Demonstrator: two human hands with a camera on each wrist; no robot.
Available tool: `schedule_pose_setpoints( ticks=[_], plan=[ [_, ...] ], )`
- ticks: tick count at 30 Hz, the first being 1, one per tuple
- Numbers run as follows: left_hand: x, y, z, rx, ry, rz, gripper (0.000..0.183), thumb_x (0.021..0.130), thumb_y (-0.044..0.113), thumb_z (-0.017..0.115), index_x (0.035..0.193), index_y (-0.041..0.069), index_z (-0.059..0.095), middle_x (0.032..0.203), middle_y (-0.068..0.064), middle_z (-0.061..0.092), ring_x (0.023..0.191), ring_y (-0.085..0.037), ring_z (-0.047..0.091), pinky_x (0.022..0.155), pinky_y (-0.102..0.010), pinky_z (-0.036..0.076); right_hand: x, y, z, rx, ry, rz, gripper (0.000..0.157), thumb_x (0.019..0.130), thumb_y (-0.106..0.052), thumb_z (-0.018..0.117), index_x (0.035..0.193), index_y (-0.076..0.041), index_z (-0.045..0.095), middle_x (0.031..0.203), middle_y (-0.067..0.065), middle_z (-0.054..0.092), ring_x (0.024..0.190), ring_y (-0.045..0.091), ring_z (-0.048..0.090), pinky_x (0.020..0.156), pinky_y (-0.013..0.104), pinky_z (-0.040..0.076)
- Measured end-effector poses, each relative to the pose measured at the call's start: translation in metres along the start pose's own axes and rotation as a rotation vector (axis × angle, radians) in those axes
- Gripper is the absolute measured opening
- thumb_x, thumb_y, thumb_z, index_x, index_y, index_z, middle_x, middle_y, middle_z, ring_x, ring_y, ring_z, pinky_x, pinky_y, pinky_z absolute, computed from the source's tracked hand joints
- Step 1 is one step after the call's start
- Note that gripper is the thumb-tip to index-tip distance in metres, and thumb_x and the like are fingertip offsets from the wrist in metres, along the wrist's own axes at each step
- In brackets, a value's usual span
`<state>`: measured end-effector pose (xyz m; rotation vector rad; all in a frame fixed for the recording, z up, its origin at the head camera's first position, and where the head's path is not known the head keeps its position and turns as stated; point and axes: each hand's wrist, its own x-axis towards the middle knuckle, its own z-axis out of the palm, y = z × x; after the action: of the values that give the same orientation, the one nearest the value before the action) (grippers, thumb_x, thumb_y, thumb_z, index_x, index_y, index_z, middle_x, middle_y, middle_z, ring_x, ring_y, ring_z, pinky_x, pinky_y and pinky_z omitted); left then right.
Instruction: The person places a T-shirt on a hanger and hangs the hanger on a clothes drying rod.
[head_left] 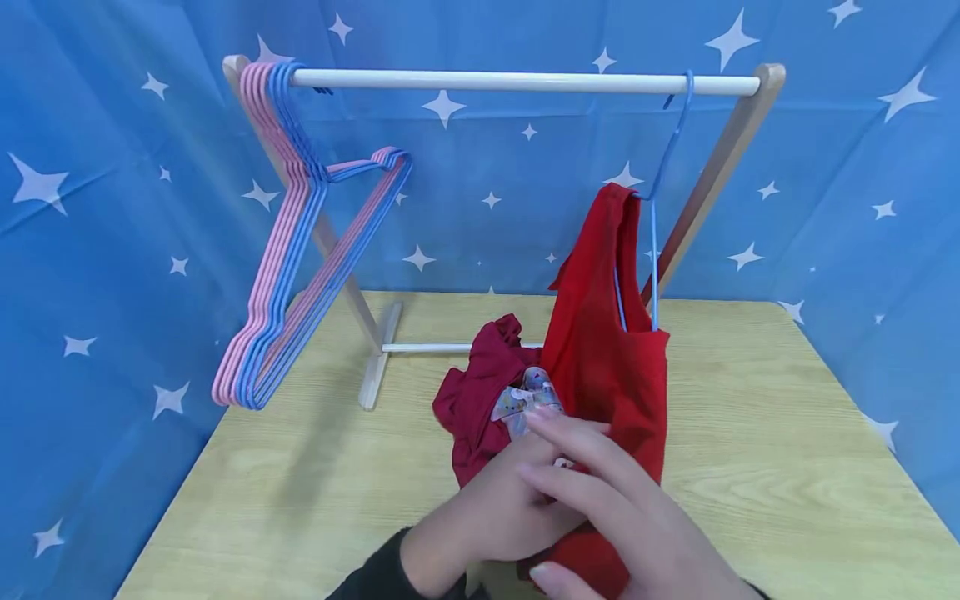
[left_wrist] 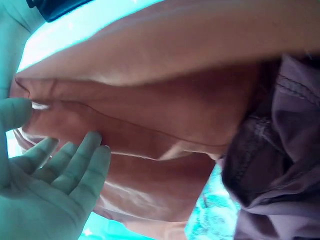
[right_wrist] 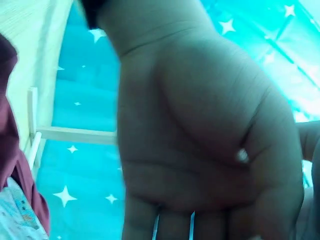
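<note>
A red sleeveless garment [head_left: 600,367] hangs from a blue hanger [head_left: 666,158] at the rod's right end. In the head view my left hand [head_left: 517,508] is in front of its lower part, and my right hand [head_left: 637,517] crosses over the left. The left wrist view shows the left hand [left_wrist: 60,185] with loosely bent fingers beside the red cloth. Fingers of the right hand [right_wrist: 200,135] extend downward in the right wrist view, their tips out of frame. Left of the red garment lies a bunched dark red garment [head_left: 487,392] with a light patterned cloth [head_left: 525,396].
A white rod [head_left: 487,80] on wooden posts [head_left: 712,183] forms the rack. Several pink and blue hangers [head_left: 288,225] hang bare at its left end. The rack stands on a wood-grain tabletop [head_left: 772,417], before a blue star-patterned curtain [head_left: 480,167].
</note>
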<state>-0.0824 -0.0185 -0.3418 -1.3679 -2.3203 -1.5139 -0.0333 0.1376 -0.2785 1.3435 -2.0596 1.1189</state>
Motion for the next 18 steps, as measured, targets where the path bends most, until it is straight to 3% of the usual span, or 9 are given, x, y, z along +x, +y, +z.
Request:
schedule_pose_setpoints(
  ticks=[3,6,9,11,16,18],
  plan=[
    [-0.006,-0.006,0.004,0.065,-0.033,-0.052,0.041,0.097,0.024,0.058,0.137,0.017,0.052,0.123,0.008,0.061,0.113,0.003,0.053,0.093,-0.017,0.046,-0.002,0.008,0.01,-0.046,-0.03,0.077,0.062,0.083,-0.024,0.075,0.137,-0.005,0.051,0.149,0.016,0.04,0.137,0.029,0.036,0.106,0.024,0.04],
    [-0.01,-0.009,0.008,0.109,-0.076,-0.115,0.034,0.096,0.021,0.058,0.129,0.015,0.056,0.118,0.008,0.063,0.112,0.002,0.053,0.092,-0.016,0.046,-0.006,0.018,0.014,-0.11,-0.061,0.189,0.07,0.079,-0.024,0.078,0.141,-0.012,0.048,0.152,0.009,0.037,0.139,0.025,0.034,0.102,0.035,0.046],
    [-0.01,-0.009,0.011,0.197,-0.115,-0.159,0.027,0.095,0.023,0.058,0.121,0.015,0.059,0.113,0.009,0.063,0.107,0.003,0.054,0.088,-0.012,0.044,-0.011,0.029,0.016,-0.149,-0.091,0.264,0.072,0.078,-0.023,0.078,0.142,-0.019,0.046,0.154,0.003,0.034,0.14,0.021,0.032,0.096,0.044,0.05],
    [-0.008,-0.009,0.009,0.206,-0.124,-0.171,0.025,0.094,0.023,0.06,0.118,0.016,0.06,0.105,0.01,0.065,0.099,0.004,0.057,0.082,-0.01,0.045,-0.012,0.034,0.018,-0.157,-0.108,0.291,0.07,0.081,-0.025,0.076,0.143,-0.021,0.045,0.155,0.0,0.034,0.14,0.019,0.032,0.095,0.047,0.05],
    [-0.002,-0.011,-0.005,0.324,-0.127,-0.116,0.02,0.091,0.025,0.063,0.109,0.017,0.062,0.091,0.011,0.063,0.095,0.002,0.057,0.082,-0.01,0.044,-0.009,0.048,0.02,-0.14,-0.16,0.344,0.056,0.088,-0.035,0.07,0.139,-0.026,0.049,0.149,-0.007,0.041,0.139,0.015,0.034,0.101,0.048,0.046],
    [0.001,-0.011,-0.012,0.363,-0.128,-0.098,0.018,0.091,0.025,0.062,0.108,0.017,0.062,0.092,0.01,0.063,0.098,0.0,0.056,0.085,-0.012,0.044,-0.008,0.054,0.019,-0.126,-0.177,0.361,0.051,0.09,-0.038,0.068,0.137,-0.029,0.051,0.146,-0.01,0.044,0.137,0.012,0.037,0.102,0.047,0.045]
  ],
)
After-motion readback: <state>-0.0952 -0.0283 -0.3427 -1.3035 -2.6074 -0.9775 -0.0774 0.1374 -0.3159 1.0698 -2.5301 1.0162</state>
